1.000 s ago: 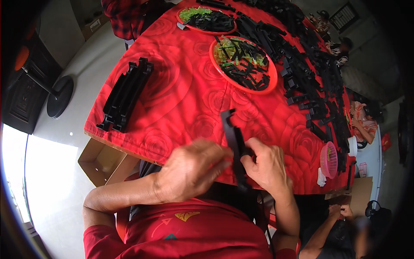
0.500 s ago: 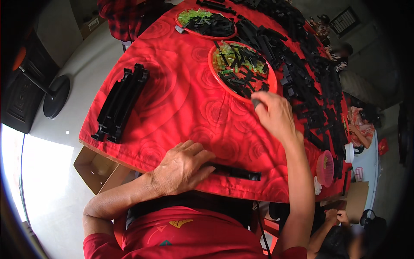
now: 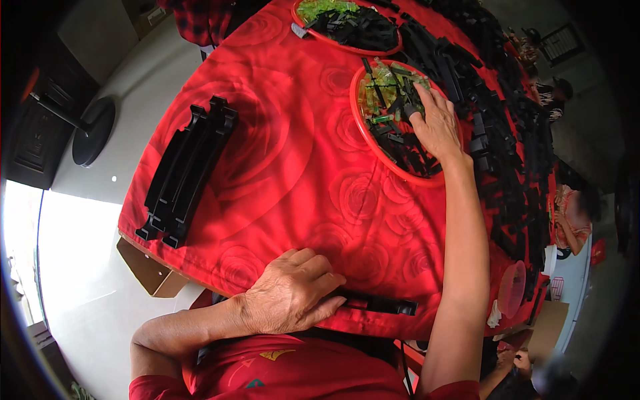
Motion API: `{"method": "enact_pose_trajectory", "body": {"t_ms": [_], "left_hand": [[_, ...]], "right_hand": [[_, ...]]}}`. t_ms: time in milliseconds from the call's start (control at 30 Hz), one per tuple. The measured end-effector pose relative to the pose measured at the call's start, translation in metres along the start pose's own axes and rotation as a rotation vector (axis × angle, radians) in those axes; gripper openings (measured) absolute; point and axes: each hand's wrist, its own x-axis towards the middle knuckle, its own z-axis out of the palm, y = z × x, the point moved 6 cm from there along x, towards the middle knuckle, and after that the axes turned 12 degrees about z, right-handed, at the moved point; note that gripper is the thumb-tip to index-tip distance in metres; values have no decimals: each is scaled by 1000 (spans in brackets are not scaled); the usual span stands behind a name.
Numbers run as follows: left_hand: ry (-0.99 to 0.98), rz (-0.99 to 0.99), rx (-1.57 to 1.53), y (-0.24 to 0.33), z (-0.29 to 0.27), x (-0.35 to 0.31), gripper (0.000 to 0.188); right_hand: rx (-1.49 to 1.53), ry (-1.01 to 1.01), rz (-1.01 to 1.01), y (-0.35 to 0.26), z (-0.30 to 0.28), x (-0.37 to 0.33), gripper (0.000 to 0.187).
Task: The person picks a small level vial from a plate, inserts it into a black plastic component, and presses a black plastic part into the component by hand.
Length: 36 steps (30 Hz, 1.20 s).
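My left hand [image 3: 293, 290] is closed over one end of a long black plastic rail [image 3: 383, 305], which lies along the table's near edge. Its free end sticks out to the right between my fingers and thumb; the rest is hidden under the hand. My right hand [image 3: 437, 127] reaches into a round red tray [image 3: 360, 110], fingers stretched over its contents. Short black strips [image 3: 403, 147] and clear yellow-green pieces [image 3: 377, 93] are mixed in this tray. Something dark shows at my right thumb tip; whether it is a cover or a strip is unclear.
More black rails [image 3: 187, 173] lie side by side on the left of the red tablecloth [image 3: 280, 167]. A second tray [image 3: 380, 51] stands farther off. Black parts [image 3: 507, 133] heap along the right side, near a pink tub [image 3: 512, 288]. Other people sit around.
My right hand has moved forward from the tray's near rim to over its contents, and its fingers have spread. My left hand stays on the rail. The whole view has shifted slightly.
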Motion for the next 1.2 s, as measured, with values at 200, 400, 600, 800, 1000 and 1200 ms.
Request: {"method": "enact_pose_trajectory", "body": {"t_ms": [200, 400, 600, 800, 1000, 1200], "left_hand": [[0, 3, -12, -3, -4, 0, 30], [9, -12, -24, -2, -3, -3, 29], [-1, 11, -40, -1, -1, 2, 29], [9, 4, -43, -1, -1, -2, 30], [26, -20, -64, 0, 0, -1, 27], [8, -64, -68, 5, -1, -7, 25]], "right_hand": [[17, -69, -79, -36, -11, -53, 59], [314, -61, -23, -47, -49, -46, 42], [28, 110, -105, 19, -20, 17, 44], [-5, -17, -68, 14, 2, 0, 43], [108, 24, -35, 1, -29, -29, 33], [308, 14, 13, -28, -84, -80, 33]]}}
